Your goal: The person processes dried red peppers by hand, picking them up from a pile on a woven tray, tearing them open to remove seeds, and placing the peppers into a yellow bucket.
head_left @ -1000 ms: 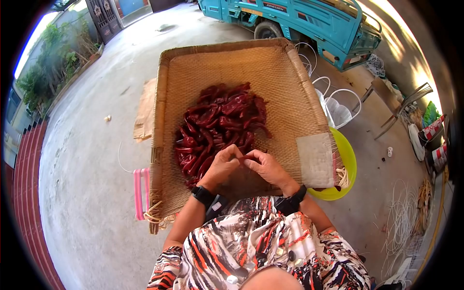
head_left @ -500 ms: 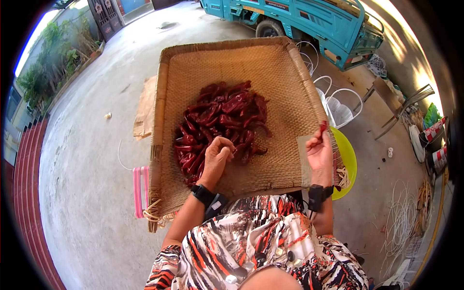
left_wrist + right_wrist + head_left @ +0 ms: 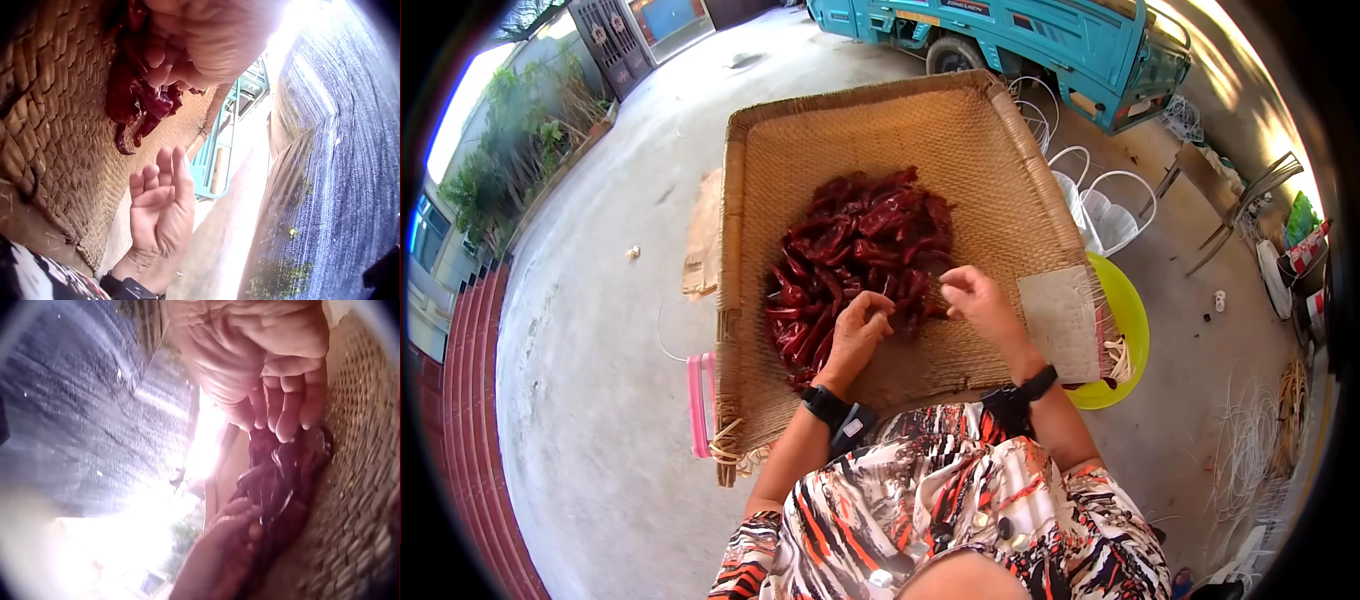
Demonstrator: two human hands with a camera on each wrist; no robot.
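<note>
A heap of dark red chili peppers (image 3: 845, 250) lies in a shallow woven basket (image 3: 970, 130). My left hand (image 3: 860, 340) is at the heap's near edge with its fingers curled, as the left wrist view also shows of this hand (image 3: 206, 44). I cannot tell whether it pinches a pepper. Farther right, my right hand (image 3: 985, 305) hovers over the basket beside the heap. In the right wrist view, the same hand (image 3: 269, 362) has its fingers loosely extended toward the peppers (image 3: 281, 469), with nothing between them.
A yellow-green tub (image 3: 1135, 320) stands under the basket's right side, partly hidden by it. Behind that are white wire-handled baskets (image 3: 1110, 215). A pink-striped bag (image 3: 700, 405) is at the basket's left, and a turquoise cargo tricycle (image 3: 1040, 50) is parked beyond.
The right hand swung out over the basket's right edge with a red pepper, then came back to the heap without it. The left hand parted from the right and stayed by the peppers.
</note>
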